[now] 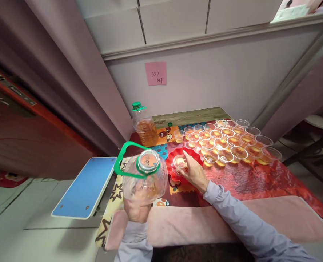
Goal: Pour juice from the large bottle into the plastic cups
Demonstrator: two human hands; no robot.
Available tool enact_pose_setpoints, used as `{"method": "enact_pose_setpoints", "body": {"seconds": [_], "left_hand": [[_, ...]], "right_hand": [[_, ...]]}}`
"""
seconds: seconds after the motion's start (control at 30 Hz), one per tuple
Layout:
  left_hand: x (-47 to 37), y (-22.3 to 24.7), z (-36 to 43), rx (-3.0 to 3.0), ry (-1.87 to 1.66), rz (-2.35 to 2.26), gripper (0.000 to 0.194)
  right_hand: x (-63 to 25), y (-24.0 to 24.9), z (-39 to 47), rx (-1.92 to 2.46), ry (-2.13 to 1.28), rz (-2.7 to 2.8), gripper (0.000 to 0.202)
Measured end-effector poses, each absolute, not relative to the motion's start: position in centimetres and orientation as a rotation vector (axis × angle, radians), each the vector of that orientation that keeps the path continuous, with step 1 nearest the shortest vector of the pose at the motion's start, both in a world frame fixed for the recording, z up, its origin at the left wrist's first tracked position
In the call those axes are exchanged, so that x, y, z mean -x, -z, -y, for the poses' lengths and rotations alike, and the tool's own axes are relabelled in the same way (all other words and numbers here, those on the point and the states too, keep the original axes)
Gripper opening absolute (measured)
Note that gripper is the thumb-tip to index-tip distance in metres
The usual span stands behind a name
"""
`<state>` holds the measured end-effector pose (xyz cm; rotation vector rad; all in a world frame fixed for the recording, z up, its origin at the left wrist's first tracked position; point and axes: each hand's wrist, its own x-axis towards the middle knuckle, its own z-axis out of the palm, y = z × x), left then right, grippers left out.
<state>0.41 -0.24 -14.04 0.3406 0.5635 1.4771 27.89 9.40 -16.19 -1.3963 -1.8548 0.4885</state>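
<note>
Blue panel (85,187): flat, juts off the surface's left edge, bare; open floor beyond it.

Left hand (136,210): grip clamped under a clear plastic jug (146,180), held up above the surface's near-left corner. Jug uncapped, green neck ring and green handle loop (123,160) swung left. Little liquid visible inside.

Capped bottle (144,125): stands at the far-left corner of the surface, amber liquid, green cap, close to the wall.

Red dish (171,165): scalloped rim, just right of the jug, on the patterned cloth (246,178).

Small clear cup (179,162): sits in the red dish. Right hand (192,171): grip closed on this cup at its rim, forefinger extended upward.

Lone cup (178,135): behind the dish, amber fill.

Cup block (227,140): many filled clear cups in tight rows, crowding the far-right half up to the back edge.

Pink pad (273,218): along the near edge, under the right sleeve; cloth before it lies open.
</note>
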Motion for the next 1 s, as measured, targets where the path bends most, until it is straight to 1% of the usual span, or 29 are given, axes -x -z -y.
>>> {"method": "enact_pose_setpoints", "body": {"seconds": [0.1, 0.2, 0.3, 0.37, 0.5, 0.6, 0.7, 0.83, 1.0], "left_hand": [[0.2, 11.7, 0.3, -0.257, -1.621, -0.721, 0.064], [1.1, 9.5, 0.3, -0.23, -1.744, -0.951, 0.052], [1.6, 7.5, 0.3, -0.279, -1.836, -1.149, 0.046], [1.5, 6.4, 0.3, -0.273, -1.881, -1.283, 0.046], [1.6, 4.8, 0.6, -0.248, -1.908, -1.406, 0.045], [2.2, 4.1, 1.0, -0.262, -1.858, -1.446, 0.043], [2.7, 3.3, 1.4, -0.318, -1.785, -1.489, 0.048], [2.5, 1.8, 1.6, -0.397, -1.807, -1.543, 0.048], [2.4, 0.7, 1.4, -0.471, -1.755, -1.567, 0.051]], "right_hand": [[-28.4, 15.1, -8.7, 1.364, -0.476, 1.845, 0.084], [-29.2, 13.5, -7.0, 1.312, -0.561, 1.706, 0.08], [-29.3, 12.1, -4.6, 1.211, -0.832, 1.505, 0.071], [-28.9, 11.4, -3.2, 1.107, -1.064, 1.405, 0.07], [-27.7, 10.7, -1.3, 0.961, -1.396, 1.316, 0.081], [-26.8, 10.7, -0.5, 0.857, -1.597, 1.249, 0.087], [-25.9, 10.7, 0.2, 0.736, -1.767, 1.141, 0.097], [-25.2, 10.7, 0.9, 0.664, -1.907, 1.061, 0.105], [-25.0, 10.5, 1.1, 0.662, -1.95, 1.043, 0.109]]}}
